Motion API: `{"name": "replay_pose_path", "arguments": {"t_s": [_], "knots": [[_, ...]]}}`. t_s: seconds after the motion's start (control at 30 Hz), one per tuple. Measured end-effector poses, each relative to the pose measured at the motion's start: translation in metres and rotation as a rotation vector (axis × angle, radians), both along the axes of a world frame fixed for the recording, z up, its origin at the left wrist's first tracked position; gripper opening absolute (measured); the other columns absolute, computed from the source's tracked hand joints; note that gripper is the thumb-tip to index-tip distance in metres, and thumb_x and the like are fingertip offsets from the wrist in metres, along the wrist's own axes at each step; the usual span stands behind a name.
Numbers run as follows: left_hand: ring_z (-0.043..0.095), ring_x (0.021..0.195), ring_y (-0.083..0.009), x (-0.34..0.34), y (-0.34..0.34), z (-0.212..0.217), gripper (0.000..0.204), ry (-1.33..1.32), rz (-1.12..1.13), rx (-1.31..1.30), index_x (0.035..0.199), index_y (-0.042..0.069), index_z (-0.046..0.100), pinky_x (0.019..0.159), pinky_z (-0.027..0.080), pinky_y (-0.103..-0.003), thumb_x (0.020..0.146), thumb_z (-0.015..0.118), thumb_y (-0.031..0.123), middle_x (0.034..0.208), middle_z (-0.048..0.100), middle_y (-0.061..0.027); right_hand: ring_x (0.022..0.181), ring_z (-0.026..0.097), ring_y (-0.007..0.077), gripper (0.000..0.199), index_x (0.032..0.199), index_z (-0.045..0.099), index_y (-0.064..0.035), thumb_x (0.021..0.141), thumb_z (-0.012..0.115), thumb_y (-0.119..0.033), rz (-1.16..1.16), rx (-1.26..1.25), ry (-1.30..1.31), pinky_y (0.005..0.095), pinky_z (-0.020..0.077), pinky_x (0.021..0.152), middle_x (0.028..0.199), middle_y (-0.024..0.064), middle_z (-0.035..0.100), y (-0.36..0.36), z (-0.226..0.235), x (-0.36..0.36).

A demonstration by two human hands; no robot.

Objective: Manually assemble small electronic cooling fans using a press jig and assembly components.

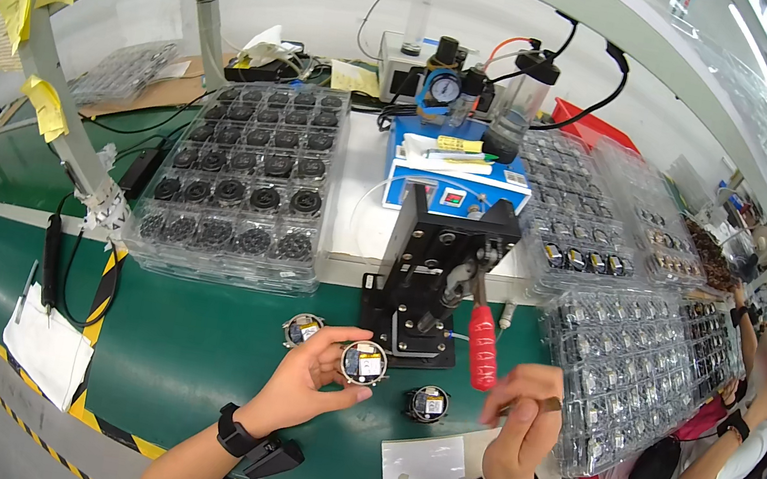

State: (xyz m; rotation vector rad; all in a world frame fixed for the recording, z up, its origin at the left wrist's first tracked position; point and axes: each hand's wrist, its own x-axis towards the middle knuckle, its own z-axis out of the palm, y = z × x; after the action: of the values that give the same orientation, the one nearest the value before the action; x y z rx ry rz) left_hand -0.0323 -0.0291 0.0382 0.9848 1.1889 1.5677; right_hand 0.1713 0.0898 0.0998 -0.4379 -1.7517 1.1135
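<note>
Between the thumb and fingers of my left hand [311,382] is a round watch module [364,363] with a metal rim and a white and yellow label, face up. A second round module [301,329] lies on the green bench just behind that hand, and a third module [428,404] lies between my hands. My right hand [524,420] is raised with curled fingers near the red handle [482,347] of a black toggle press [428,277], apart from it. At its fingertips shows a small brownish piece [551,405], too small to name.
Clear trays of black round parts [249,166] are stacked behind on the left; more trays [620,371] stand at right. A blue control box [456,171] stands behind the press. White paper [423,475] lies in front. Another person [735,441] sits at far right.
</note>
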Motion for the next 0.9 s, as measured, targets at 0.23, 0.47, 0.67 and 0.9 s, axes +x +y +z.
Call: {"name": "replay_pose_path", "arguments": {"t_s": [0.23, 0.47, 0.67, 0.9], "knots": [[0.061, 0.094, -0.0103, 0.008, 0.006, -0.022, 0.056, -0.005, -0.005, -0.142, 0.121, 0.006, 0.041, 0.075, 0.051, -0.024, 0.075, 0.071, -0.005, 0.107, 0.061, -0.0054, 0.052, 0.049, 0.0138, 0.033, 0.092, 0.060, -0.0069, 0.068, 0.080, -0.019, -0.231, 0.990, 0.058, 0.0247, 0.0404, 0.046, 0.084, 0.0061, 0.053, 0.034, 0.028, -0.038], [0.061, 0.092, -0.0101, 0.012, 0.010, -0.030, 0.053, 0.028, -0.009, -0.145, 0.116, 0.007, 0.041, 0.073, 0.051, -0.022, 0.075, 0.072, -0.004, 0.101, 0.061, -0.0047, 0.047, 0.049, 0.0153, 0.025, 0.077, 0.061, -0.0102, 0.064, 0.079, -0.021, -0.199, 1.103, 0.121, 0.0261, 0.0374, 0.040, 0.072, 0.0021, 0.054, 0.052, 0.032, -0.065], [0.061, 0.091, -0.0106, 0.011, 0.010, -0.032, 0.053, 0.075, 0.005, -0.167, 0.118, 0.005, 0.041, 0.074, 0.051, -0.023, 0.076, 0.073, -0.002, 0.102, 0.061, -0.0053, 0.046, 0.046, 0.0176, 0.017, 0.066, 0.056, -0.0089, 0.066, 0.073, -0.012, -0.165, 1.093, 0.041, 0.0275, 0.0352, 0.041, 0.063, 0.0036, 0.050, 0.049, 0.040, -0.064], [0.060, 0.087, -0.0098, 0.016, 0.013, -0.037, 0.052, 0.078, 0.072, -0.157, 0.119, 0.003, 0.041, 0.073, 0.050, -0.023, 0.078, 0.073, 0.001, 0.100, 0.062, -0.0065, 0.041, 0.042, 0.0158, 0.027, 0.058, 0.047, -0.0051, 0.074, 0.068, -0.010, -0.158, 0.619, 0.035, 0.0262, 0.0300, 0.040, 0.051, 0.0035, 0.042, 0.040, 0.102, -0.078]]}}
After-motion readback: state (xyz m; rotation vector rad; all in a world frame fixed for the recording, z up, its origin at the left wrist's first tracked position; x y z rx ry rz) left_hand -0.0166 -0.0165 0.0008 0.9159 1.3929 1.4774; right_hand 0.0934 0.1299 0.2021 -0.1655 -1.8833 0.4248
